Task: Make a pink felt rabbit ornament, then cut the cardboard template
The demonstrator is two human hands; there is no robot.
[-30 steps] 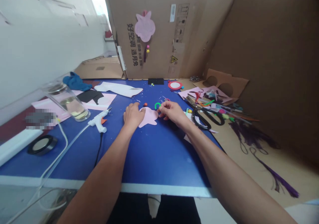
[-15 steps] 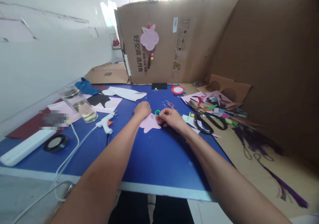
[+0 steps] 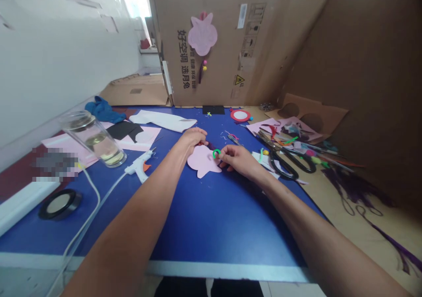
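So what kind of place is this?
Looks like a craft table, maybe in a home or small workshop: a glue gun and large black-handled scissors lie out, and the right hand holds a curled green strip by a pink paper cutout.

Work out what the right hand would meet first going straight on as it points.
The right hand, pinching a fuzzy green curl, would probably meet the pink scalloped paper cutout first, though the hand's height is unclear.

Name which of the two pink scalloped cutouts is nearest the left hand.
The lower cutout, flat on the blue table beside the left hand; the upper cutout is up on the cardboard panel.
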